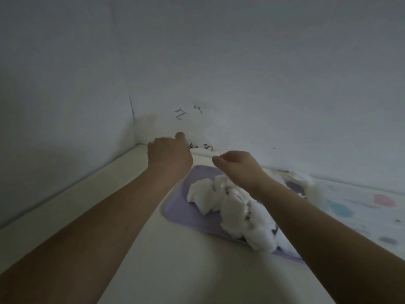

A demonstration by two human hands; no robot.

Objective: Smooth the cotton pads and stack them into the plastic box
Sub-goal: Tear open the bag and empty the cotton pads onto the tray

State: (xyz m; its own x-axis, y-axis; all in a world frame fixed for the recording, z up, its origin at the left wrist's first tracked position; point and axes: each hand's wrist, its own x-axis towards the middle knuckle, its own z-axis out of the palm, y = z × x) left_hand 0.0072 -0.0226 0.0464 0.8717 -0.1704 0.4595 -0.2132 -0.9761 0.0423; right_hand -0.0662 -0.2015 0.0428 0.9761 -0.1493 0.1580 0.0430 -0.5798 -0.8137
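Your left hand (169,155) and right hand (237,166) hover above the lilac tray's (175,212) far end, fingers curled; whether they pinch anything cannot be told. Crumpled cotton pads (232,205) lie heaped on that tray

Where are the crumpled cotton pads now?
Right of centre in the head view, the cotton pads lie heaped on the purple tray, near the right hand.
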